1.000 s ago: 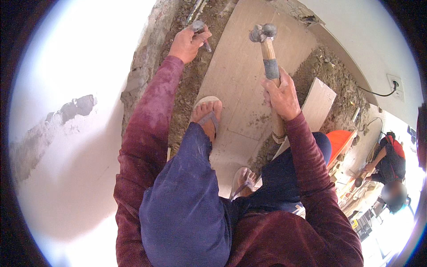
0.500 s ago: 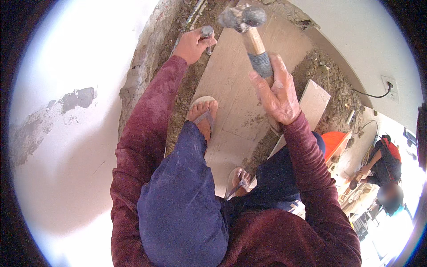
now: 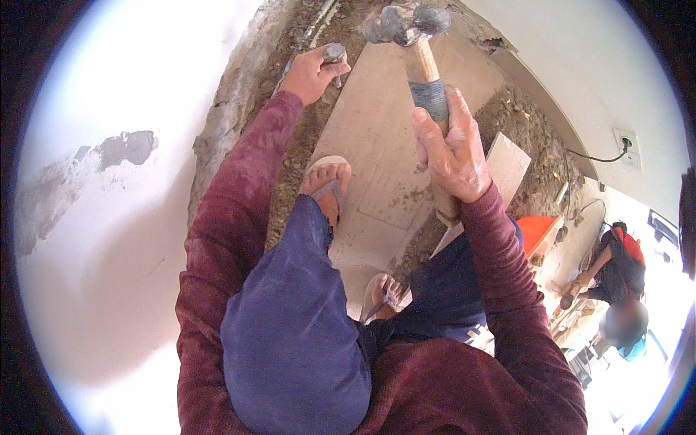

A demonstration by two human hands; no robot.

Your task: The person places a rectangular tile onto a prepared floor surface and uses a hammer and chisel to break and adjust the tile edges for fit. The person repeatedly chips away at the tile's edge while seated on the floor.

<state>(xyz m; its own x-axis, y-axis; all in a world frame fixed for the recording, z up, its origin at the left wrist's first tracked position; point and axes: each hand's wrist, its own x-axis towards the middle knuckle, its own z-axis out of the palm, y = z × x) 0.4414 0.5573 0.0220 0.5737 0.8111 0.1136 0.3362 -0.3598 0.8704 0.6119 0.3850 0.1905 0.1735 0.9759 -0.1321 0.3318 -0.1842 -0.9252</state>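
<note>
My left hand [image 3: 308, 78] grips a short metal chisel [image 3: 335, 54], its round struck end facing up, over the dirt strip [image 3: 286, 174] beside the broken base of the left wall. My right hand [image 3: 453, 156] is wrapped round the wooden shaft of a hammer [image 3: 409, 25] with grey binding below its heavy metal head. The head is raised above and right of the chisel, apart from it, over a plank-like beige floor panel [image 3: 362, 123]. Below it my sandalled feet rest on that surface.
A loose board [image 3: 507, 163] lies on rubble at right, near an orange container [image 3: 536, 230]. A socket with a plugged cable [image 3: 625, 148] is on the right wall. A co-worker [image 3: 612, 264] bends over tools at the lower right. Thin pipes [image 3: 319, 22] run along the dirt at top.
My right hand and the hammer have moved up and left, mostly by half a second ago, bringing the head nearer the chisel. My left hand has stayed nearly in place.
</note>
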